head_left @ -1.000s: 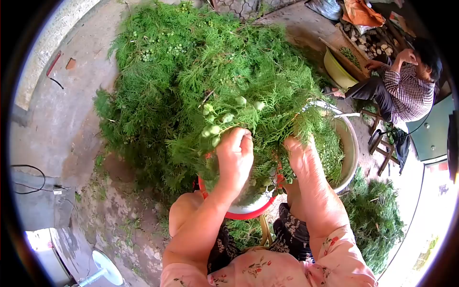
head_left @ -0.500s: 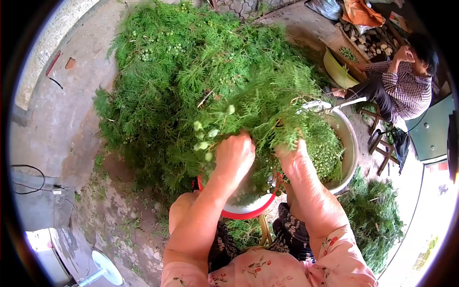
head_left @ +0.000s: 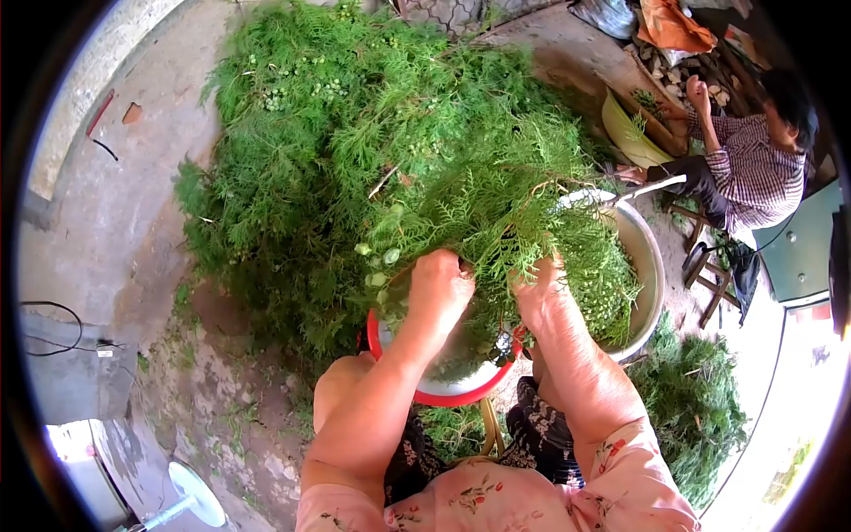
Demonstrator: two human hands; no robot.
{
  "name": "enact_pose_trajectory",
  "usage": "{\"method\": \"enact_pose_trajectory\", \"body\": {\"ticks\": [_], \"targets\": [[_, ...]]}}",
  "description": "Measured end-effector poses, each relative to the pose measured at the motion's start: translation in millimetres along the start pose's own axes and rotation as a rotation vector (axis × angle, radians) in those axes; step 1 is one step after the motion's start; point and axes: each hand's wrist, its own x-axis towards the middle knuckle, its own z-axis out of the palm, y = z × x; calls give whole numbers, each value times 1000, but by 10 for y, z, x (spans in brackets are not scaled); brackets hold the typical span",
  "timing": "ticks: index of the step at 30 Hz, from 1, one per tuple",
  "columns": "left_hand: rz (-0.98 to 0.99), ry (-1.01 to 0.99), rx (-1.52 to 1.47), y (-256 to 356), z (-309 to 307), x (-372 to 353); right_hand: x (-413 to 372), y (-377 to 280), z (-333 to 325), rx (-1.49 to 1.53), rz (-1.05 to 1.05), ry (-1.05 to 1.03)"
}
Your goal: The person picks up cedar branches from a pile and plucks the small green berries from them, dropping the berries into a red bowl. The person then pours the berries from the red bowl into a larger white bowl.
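A leafy evergreen branch (head_left: 523, 199) with flat, scaly sprigs spreads in front of me, and both hands are closed on its foliage. Round pale-green cones (head_left: 381, 259) show beside my left hand (head_left: 441, 282), whose fingers are curled into the sprigs. My right hand (head_left: 538, 291) grips the same greenery a little to the right, its fingertips partly hidden by leaves. Below the hands, between my knees, stands a basin with a red rim (head_left: 461, 392). To the right, a wide metal basin (head_left: 652, 266) holds many small green cuttings.
A large heap of cut evergreen branches (head_left: 310, 151) fills the ground ahead. Another pile (head_left: 691, 390) lies at the right. A person (head_left: 753, 160) sits on a low stool beside a yellow-green container (head_left: 625, 133). A white fan (head_left: 197, 496) stands lower left.
The branch shifts slightly between my hands, which stay almost in place. The seated person's raised hand has moved away from the head.
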Motion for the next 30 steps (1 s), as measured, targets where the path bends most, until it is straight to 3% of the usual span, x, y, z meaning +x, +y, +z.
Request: {"method": "enact_pose_trajectory", "body": {"ticks": [4, 6, 8, 10, 13, 14, 21, 24, 30], "targets": [[-193, 43, -353, 172, -2, -11, 41, -17, -54, 25, -2, -1], [-106, 29, -196, 11, 91, 46, 20, 10, -84, 25, -39, -67], [-186, -51, -150, -90, 119, 83, -2, 30, -125, 8, -75, -147], [-433, -204, -219, 212, -104, 114, 25, 40, -181, -14, -84, -197], [-354, -221, -269, 118, -103, 64, 255, 128, -283, -30, 0, -159], [-393, -55, -661, 161, -76, -52, 293, 163, -334, -60, -61, -299], [-474, -35, -584, 143, -48, -23, 104, 71, -205, -18, -9, -286], [-539, 111, -646, 219, -47, -22, 59, 98, -175, -24, -38, -237], [-395, 182, -826, 44, 133, -95, 107, 89, -169, 107, -39, -268]]}}
